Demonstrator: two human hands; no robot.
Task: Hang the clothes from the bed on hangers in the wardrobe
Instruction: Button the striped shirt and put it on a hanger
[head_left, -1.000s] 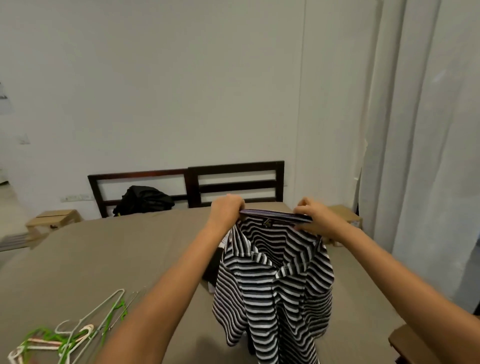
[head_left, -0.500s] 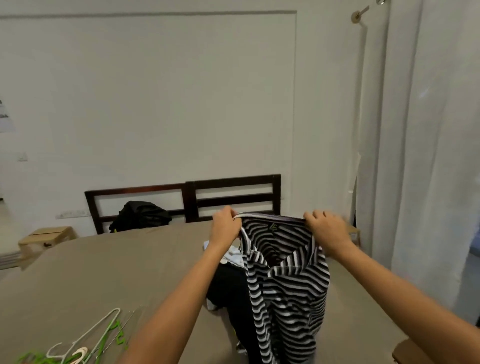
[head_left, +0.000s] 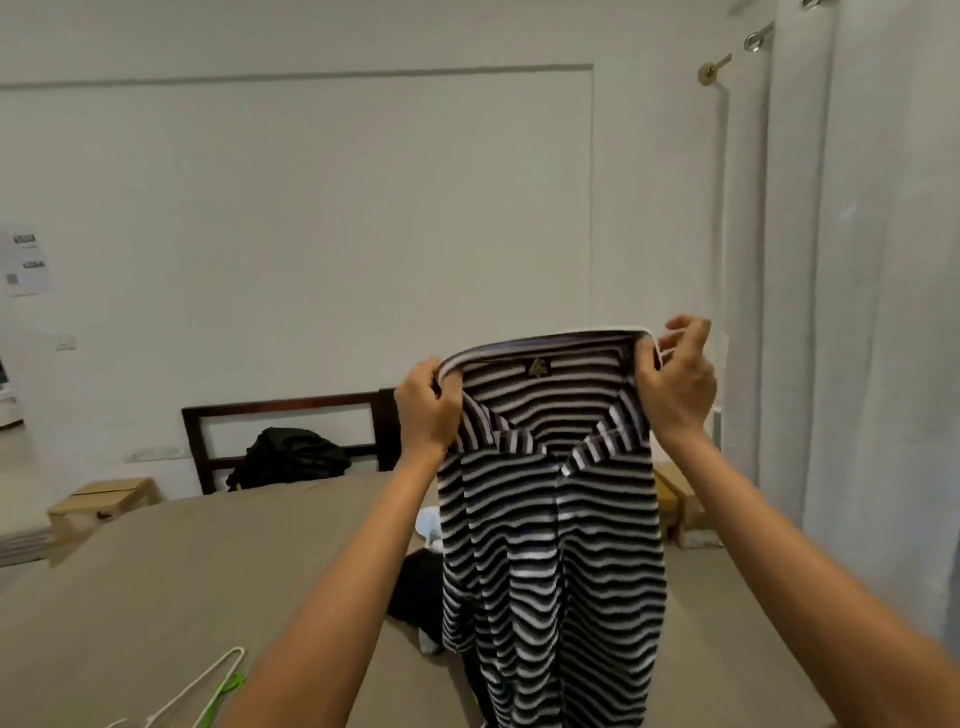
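In view: 2 hands (head_left: 426, 410) (head_left: 675, 387), 1 striped shirt (head_left: 550, 525), at least 2 hangers (head_left: 238, 650) (head_left: 228, 688), 1 black bag (head_left: 291, 457), 1 bed (head_left: 182, 571).

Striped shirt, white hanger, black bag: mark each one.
striped shirt (head_left: 550, 545), head view, front panel below the collar.
white hanger (head_left: 208, 671), head view, its thin straight arm.
black bag (head_left: 288, 457), head view, middle of its bulk.

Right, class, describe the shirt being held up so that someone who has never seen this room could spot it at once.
Start at the bed with the dark wooden headboard. Above its right half, the left hand and the right hand hold a collared shirt up by its neckline. It alone has black and white stripes; the clothes lying under it are plain black or pale.
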